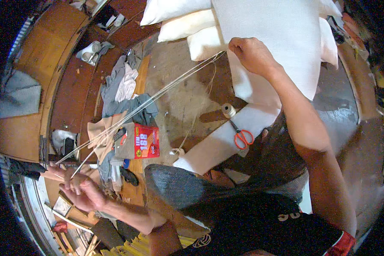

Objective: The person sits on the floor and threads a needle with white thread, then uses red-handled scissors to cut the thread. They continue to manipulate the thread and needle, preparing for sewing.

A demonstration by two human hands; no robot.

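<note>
Spanning in air from the left hand (pixel 87 194), which holds it on curled fingers, to the pinching right hand (pixel 252 53), the pale thread (pixel 170 87) seems light, flexible and easily tangled; gripping near both ends appears best.

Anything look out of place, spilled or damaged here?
No spill or damage stands out. The crumpled cloth heaped by the red box looks untidy, and one loose strand sags below the right hand while the other threads stretch taut to the left hand.
</note>
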